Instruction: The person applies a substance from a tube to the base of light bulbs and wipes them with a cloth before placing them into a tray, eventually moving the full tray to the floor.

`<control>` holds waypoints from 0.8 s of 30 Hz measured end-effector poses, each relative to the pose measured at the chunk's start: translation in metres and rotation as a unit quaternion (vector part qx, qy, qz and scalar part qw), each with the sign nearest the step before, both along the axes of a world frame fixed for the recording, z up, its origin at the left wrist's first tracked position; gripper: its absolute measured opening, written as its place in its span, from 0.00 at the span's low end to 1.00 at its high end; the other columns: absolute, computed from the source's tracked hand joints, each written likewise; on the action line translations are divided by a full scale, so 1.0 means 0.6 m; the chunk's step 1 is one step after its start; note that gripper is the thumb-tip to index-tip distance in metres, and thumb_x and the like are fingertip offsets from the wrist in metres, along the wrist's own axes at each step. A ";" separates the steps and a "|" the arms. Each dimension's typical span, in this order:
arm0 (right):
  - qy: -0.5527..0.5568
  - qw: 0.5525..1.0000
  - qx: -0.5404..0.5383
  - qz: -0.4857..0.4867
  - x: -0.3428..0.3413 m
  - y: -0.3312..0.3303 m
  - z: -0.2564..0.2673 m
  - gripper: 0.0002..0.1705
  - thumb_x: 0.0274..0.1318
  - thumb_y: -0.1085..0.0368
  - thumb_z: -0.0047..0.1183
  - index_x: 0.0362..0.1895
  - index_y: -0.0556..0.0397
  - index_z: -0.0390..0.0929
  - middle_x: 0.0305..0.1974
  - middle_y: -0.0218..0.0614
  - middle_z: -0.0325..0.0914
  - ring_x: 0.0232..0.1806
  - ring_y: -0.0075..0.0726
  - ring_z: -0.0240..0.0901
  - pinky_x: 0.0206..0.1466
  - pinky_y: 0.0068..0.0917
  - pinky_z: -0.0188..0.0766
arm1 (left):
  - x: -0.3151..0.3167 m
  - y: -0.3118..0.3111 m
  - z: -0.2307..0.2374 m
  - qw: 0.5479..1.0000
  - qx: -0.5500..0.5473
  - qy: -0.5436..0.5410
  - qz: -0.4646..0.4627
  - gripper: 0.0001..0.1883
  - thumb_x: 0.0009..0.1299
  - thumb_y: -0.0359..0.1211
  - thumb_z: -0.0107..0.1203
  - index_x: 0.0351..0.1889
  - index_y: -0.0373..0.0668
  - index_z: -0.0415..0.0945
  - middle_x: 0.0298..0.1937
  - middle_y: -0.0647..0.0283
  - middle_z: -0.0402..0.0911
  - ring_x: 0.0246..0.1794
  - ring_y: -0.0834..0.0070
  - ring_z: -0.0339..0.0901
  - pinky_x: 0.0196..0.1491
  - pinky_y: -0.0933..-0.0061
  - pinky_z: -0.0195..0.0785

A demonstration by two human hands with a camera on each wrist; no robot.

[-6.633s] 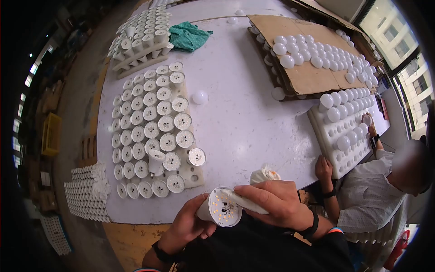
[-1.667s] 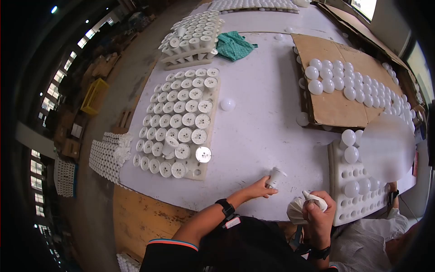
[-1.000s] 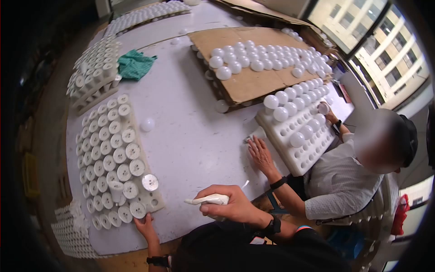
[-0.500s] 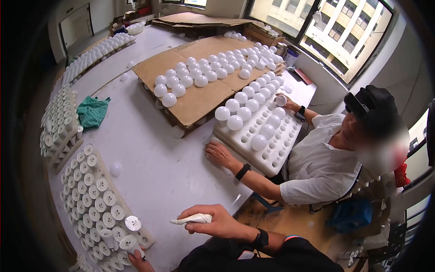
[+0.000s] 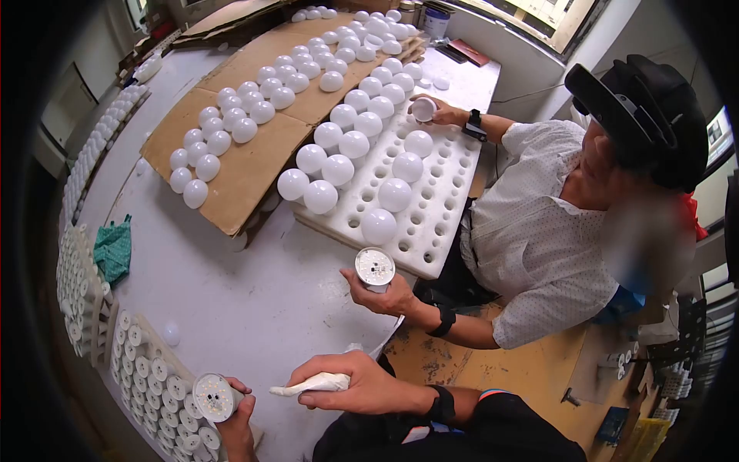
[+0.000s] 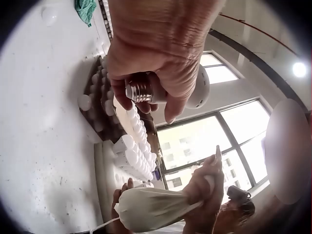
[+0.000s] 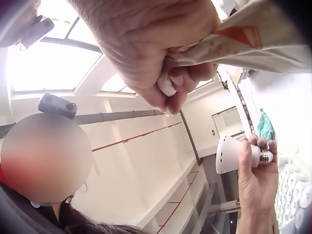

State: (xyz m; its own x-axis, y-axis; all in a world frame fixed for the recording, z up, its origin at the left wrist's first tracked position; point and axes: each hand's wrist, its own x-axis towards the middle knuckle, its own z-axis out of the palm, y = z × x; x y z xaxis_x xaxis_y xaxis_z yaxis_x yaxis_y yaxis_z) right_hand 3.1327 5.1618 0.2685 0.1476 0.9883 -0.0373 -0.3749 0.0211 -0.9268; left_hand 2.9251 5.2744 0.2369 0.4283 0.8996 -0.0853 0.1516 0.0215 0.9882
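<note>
My left hand (image 5: 239,420) holds an LED bulb base (image 5: 214,397) at the lower left of the head view, its chip board facing up. The left wrist view shows the metal screw cap (image 6: 139,91) between the fingers. My right hand (image 5: 366,385) grips a white piping bag (image 5: 323,383) with its tip pointing left, apart from the bulb base. In the right wrist view the bag (image 7: 273,36) has orange marks. Below my left hand stands a foam tray with rows of bulb bases (image 5: 146,381), partly hidden by that hand.
Beside me a person (image 5: 531,231) holds another bulb base (image 5: 375,267) and a white cover (image 5: 423,109). A perforated foam block (image 5: 431,200) bears round white bulbs. White covers (image 5: 245,130) lie on cardboard (image 5: 285,142). A green cloth (image 5: 113,248) and a loose cover (image 5: 171,333) lie left.
My left hand left one bulb base on the table near the other person, reached to the tray and lifted another. That person has picked up a base. My right hand keeps the bag.
</note>
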 end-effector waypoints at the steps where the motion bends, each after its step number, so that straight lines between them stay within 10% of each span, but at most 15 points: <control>1: -0.005 1.000 0.002 -0.008 0.012 -0.002 -0.003 0.13 0.50 0.64 0.54 0.41 0.52 0.74 0.30 0.27 0.75 0.31 0.17 0.69 0.34 0.16 0.65 | 0.012 0.000 -0.005 1.000 -0.014 -0.018 -0.001 0.23 0.50 0.28 0.60 0.43 0.42 0.63 0.31 0.66 0.67 0.32 0.78 0.65 0.38 0.77 0.61; 22: 0.013 0.999 -0.023 0.027 0.035 0.053 -0.001 0.12 0.49 0.64 0.54 0.40 0.53 0.74 0.31 0.29 0.75 0.34 0.19 0.69 0.37 0.18 0.65 | 0.006 -0.016 -0.017 0.978 -0.149 -0.142 -0.026 0.32 0.57 0.44 0.57 0.55 0.40 0.57 0.24 0.66 0.66 0.20 0.78 0.66 0.22 0.78 0.59; 24: 0.003 0.998 -0.029 0.048 0.024 0.056 0.010 0.12 0.49 0.64 0.55 0.40 0.53 0.74 0.32 0.29 0.75 0.34 0.19 0.69 0.37 0.18 0.65 | -0.021 -0.024 0.000 0.939 -0.254 -0.229 -0.038 0.35 0.57 0.44 0.58 0.58 0.40 0.55 0.34 0.61 0.68 0.30 0.72 0.68 0.33 0.69 0.61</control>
State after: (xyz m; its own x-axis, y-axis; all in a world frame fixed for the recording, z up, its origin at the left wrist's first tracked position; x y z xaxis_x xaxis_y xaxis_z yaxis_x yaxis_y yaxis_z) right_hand 3.1469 5.1952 0.2745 0.0511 0.9942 -0.0948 -0.3789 -0.0685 -0.9229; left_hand 2.9127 5.2599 0.2369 0.5857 0.7581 -0.2869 -0.2661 0.5141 0.8154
